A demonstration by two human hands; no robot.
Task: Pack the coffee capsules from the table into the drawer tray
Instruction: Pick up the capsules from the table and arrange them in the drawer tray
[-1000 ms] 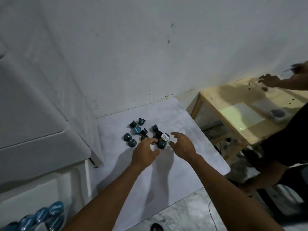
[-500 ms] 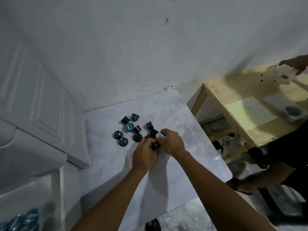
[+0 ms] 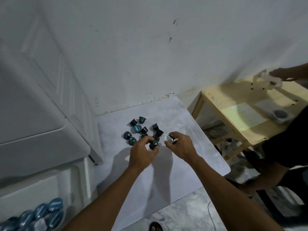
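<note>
Nearest, at lower left, blue capsules (image 3: 41,214) sit packed in the drawer tray (image 3: 66,180). Up on the white table (image 3: 183,172), the left hand (image 3: 143,153) pinches a dark teal capsule (image 3: 154,144) between fingertips; the right hand (image 3: 181,145) grips a white-lidded capsule (image 3: 169,139). Just beyond, the loose capsule cluster (image 3: 141,129) lies scattered on the tabletop. Far right, another person's hand (image 3: 281,75) works over a wooden table (image 3: 233,100).

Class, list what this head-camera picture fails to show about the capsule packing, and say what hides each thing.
- Drawer tray: cut off by the bottom-left edge.
- Capsule in the left hand: partly hidden by its fingers.
- White capsule's print: too small to read.
- Capsule count in the pile: overlapping, and hidden by the hands.
</note>
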